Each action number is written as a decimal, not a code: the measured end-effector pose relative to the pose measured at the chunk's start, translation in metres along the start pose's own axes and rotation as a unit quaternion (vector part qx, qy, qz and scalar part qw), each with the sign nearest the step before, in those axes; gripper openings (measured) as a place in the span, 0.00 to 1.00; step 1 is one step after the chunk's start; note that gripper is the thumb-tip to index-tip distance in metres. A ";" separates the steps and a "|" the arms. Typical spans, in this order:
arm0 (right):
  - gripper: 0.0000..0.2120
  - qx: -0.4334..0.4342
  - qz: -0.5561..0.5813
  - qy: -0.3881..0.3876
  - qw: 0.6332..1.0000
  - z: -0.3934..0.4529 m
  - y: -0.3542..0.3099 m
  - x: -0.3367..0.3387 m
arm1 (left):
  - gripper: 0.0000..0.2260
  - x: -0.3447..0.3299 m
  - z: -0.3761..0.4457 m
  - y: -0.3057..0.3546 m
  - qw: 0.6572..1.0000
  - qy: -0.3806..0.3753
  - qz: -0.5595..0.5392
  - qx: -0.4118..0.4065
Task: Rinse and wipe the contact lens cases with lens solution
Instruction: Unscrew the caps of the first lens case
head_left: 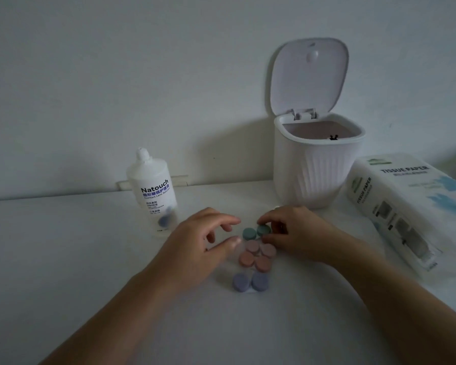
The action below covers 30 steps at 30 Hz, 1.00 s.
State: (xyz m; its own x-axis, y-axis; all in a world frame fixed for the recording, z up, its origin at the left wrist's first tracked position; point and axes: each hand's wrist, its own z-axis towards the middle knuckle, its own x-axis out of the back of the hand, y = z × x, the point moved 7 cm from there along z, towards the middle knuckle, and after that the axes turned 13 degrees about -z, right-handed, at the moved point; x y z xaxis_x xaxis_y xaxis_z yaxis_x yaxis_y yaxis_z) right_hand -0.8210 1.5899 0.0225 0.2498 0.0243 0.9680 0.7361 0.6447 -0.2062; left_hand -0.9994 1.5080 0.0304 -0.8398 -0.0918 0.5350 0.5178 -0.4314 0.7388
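Note:
Several contact lens cases lie in a column on the white table: a green case [249, 233] farthest from me, then a pale pink case [252, 246], a salmon case [246, 258] and a purple case [240, 282] nearest. My right hand [295, 233] pinches the right cap of the green case between fingertips and thumb. Just left of the green case, my left hand [203, 243] hovers with fingers spread and curled, holding nothing. The lens solution bottle [153, 193], white and labelled Natouch, stands upright and capped to the left.
A small white ribbed bin [313, 169] with its lid [309, 75] flipped up stands behind the cases. A pack of tissue paper [403, 206] lies at the right. A white wall runs along the table's far edge.

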 end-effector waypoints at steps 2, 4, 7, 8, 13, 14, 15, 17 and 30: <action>0.15 0.002 0.002 0.008 1.000 -0.001 -0.001 0.000 | 0.16 -0.004 -0.007 0.008 0.999 -0.049 -0.016 -0.016; 0.14 0.000 0.007 0.013 1.000 -0.003 0.000 0.000 | 0.18 -0.012 -0.014 0.011 0.994 -0.108 0.000 -0.008; 0.13 -0.008 0.010 0.023 1.000 -0.005 0.003 0.000 | 0.18 -0.020 -0.021 0.012 0.989 -0.143 0.034 -0.009; 0.13 -0.009 0.010 0.029 0.999 -0.004 0.003 0.000 | 0.19 -0.021 -0.021 0.012 0.989 -0.144 0.039 -0.010; 0.11 -0.023 0.015 0.040 0.999 -0.005 0.005 0.000 | 0.20 -0.027 -0.018 0.026 0.988 -0.101 0.092 -0.066; 0.10 -0.027 0.014 0.043 0.999 -0.005 0.005 0.001 | 0.22 -0.030 -0.016 0.030 0.986 -0.094 0.109 -0.082; 0.09 -0.031 0.015 0.048 0.998 -0.005 0.006 0.002 | 0.22 -0.034 -0.015 0.033 0.983 -0.097 0.125 -0.092; 0.08 -0.043 0.024 0.065 0.997 -0.007 0.008 0.006 | 0.19 -0.043 -0.012 0.033 0.976 -0.118 0.148 -0.105; 0.07 -0.046 0.090 0.096 0.990 -0.021 0.011 0.017 | 0.19 -0.021 0.010 -0.009 0.984 -0.043 0.173 0.009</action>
State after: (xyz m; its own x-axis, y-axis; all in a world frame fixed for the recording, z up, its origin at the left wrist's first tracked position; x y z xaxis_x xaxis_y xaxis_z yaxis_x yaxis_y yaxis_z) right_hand -0.7957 1.5818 0.0332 0.4911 -0.0196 0.8709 0.7212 0.5699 -0.3938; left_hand -0.9845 1.5227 0.0165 -0.5958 -0.1541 0.7882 0.7742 -0.3713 0.5126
